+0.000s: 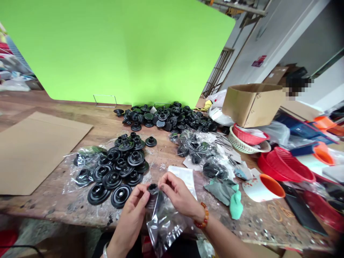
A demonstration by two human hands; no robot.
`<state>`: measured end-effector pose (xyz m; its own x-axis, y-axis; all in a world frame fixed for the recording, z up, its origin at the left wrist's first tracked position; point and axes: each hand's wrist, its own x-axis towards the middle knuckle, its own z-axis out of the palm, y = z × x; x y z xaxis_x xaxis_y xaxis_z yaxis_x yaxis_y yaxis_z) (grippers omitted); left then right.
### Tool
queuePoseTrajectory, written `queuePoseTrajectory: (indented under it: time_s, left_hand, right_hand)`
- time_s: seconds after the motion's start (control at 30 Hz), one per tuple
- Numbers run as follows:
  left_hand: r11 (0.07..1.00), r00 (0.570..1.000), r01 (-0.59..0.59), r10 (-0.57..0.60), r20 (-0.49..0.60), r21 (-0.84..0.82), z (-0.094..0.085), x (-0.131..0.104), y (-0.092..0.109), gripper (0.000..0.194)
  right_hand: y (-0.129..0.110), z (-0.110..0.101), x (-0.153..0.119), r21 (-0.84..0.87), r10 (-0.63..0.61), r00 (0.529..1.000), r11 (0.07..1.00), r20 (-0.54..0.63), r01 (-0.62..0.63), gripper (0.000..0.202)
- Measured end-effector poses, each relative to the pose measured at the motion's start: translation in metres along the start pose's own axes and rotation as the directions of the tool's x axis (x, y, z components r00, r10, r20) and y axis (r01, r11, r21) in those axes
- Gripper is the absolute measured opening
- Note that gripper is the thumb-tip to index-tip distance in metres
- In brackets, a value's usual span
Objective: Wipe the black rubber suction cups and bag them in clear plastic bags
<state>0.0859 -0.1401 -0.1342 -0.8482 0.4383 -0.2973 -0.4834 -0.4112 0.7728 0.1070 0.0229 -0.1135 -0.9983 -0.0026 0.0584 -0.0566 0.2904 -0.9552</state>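
Head view: a black, round, stepped plastic piece (152, 187) sits between the fingertips, collar upward, at a clear plastic bag (170, 226). Left hand (132, 211) pinches its left edge; right hand (178, 196), at upper right, has fingertips drawn together, grip unclear.

Black part (152, 201): round, stepped, with a narrow hollow collar facing up; held at the desk's (88, 219) near edge, fingers of the left hand (135, 207) at its side. Bag (168, 227): clear, glossy, creased, hanging below and beside the part; upper end at the right hand's (177, 193) fingertips. Extent of part inside bag unclear.
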Motion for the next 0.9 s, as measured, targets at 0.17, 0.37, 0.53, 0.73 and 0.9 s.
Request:
queuePoseTrajectory:
  time_s: [0.17,0.37,0.53,0.73,0.9]
  left_hand:
    - [0.999,1.0,0.009,-0.009,0.001,-0.039,-0.004,0.001,0.001,0.024]
    - [1.0,0.999,-0.006,0.007,-0.041,0.018,-0.014,0.005,0.005,0.025]
    - [0.975,0.965,0.01,-0.068,0.255,0.222,-0.024,0.005,0.02,0.02]
    - [0.905,0.927,-0.273,0.157,0.342,0.326,-0.025,0.008,0.033,0.016]
    - [0.821,0.882,-0.42,0.47,-0.039,0.388,-0.017,0.012,0.02,0.028]
  right_hand:
    - [0.007,0.009,-0.003,0.057,0.096,0.995,0.994,-0.004,-0.096,0.007]
    - [-0.005,-0.009,-0.004,0.067,0.129,0.956,0.986,0.264,-0.152,0.011]
    - [-0.016,-0.031,0.0,0.146,-0.117,0.9,0.987,0.419,0.06,0.011]
    - [-0.006,-0.03,0.008,0.19,-0.01,0.767,0.971,0.642,-0.146,0.024]
    - [-0.013,-0.017,0.038,-0.163,-0.082,0.965,0.979,0.25,0.125,0.008]
